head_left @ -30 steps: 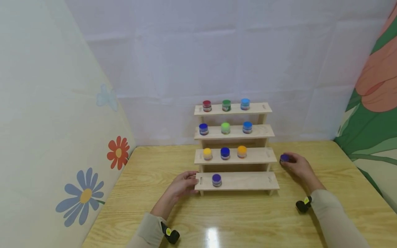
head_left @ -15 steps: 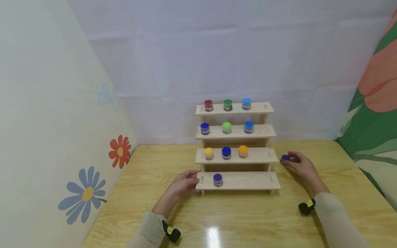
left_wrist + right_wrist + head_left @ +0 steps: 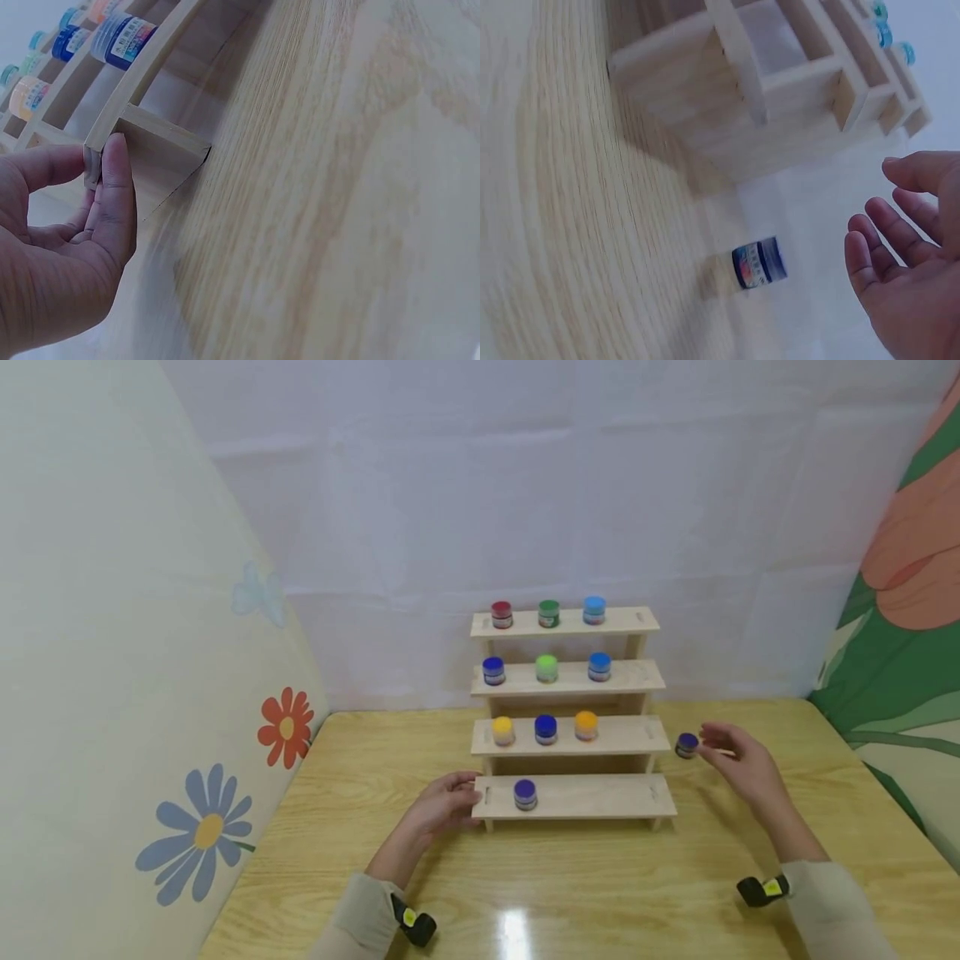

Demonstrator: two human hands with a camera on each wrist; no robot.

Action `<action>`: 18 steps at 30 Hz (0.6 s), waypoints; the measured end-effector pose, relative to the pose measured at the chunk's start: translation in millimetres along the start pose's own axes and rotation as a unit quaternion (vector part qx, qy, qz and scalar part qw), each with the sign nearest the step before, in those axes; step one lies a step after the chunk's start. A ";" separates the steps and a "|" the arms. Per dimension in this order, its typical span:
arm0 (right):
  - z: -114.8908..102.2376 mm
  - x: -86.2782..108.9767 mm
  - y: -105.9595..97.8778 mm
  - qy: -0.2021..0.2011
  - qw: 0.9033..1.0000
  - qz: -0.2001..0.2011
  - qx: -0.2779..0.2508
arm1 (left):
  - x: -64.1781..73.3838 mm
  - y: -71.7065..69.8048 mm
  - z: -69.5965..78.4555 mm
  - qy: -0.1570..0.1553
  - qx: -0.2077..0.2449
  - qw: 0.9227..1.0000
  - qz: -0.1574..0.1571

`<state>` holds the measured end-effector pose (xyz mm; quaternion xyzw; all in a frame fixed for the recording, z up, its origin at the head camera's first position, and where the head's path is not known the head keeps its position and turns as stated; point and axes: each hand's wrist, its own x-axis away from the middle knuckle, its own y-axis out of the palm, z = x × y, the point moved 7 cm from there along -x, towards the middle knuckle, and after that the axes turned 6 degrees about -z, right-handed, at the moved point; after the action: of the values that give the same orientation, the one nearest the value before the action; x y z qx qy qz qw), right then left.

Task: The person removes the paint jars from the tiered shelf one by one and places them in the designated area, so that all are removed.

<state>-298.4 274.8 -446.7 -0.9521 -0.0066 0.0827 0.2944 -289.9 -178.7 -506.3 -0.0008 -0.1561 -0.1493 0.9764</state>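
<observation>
My left hand (image 3: 441,808) pinches the left end of the bottom board of a four-step wooden display rack (image 3: 592,797); the left wrist view shows thumb and fingers (image 3: 116,202) on either side of the board's edge. To the right of the rack, a small dark-blue-lidded paint jar (image 3: 687,745) stands upright on the table. My right hand (image 3: 744,770) is just right of that jar, fingers loosely bent and holding nothing. In the right wrist view a gap separates the hand (image 3: 907,255) from the jar (image 3: 759,264). A purple-lidded jar (image 3: 525,794) stands on the bottom step.
Rows of paint jars stand on the upper steps, among them a yellow jar (image 3: 503,731), a lime-green jar (image 3: 547,668) and a red jar (image 3: 502,614). The wood-grain table (image 3: 360,752) meets a white cloth backdrop (image 3: 412,568) behind and floral panels at both sides.
My right hand has let go of the dark-blue-lidded jar and drawn back to the right; the jar stays beside the rack. My left hand keeps its hold on the board.
</observation>
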 end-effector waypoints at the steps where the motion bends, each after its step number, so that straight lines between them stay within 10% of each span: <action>1: -4.3 3.2 -0.4 -0.008 1.000 0.003 -0.003 | 0.0 0.1 0.5 0.001 0.000 1.000 -0.001; 18: -60.7 31.2 36.0 -0.109 0.991 -0.006 -0.077 | -0.1 1.2 1.3 0.004 0.001 1.000 -0.005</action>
<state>-259.1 212.9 -422.4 -0.9571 -0.0503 0.1836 0.2185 -290.1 -177.5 -505.1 0.0019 -0.1520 -0.1541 0.9763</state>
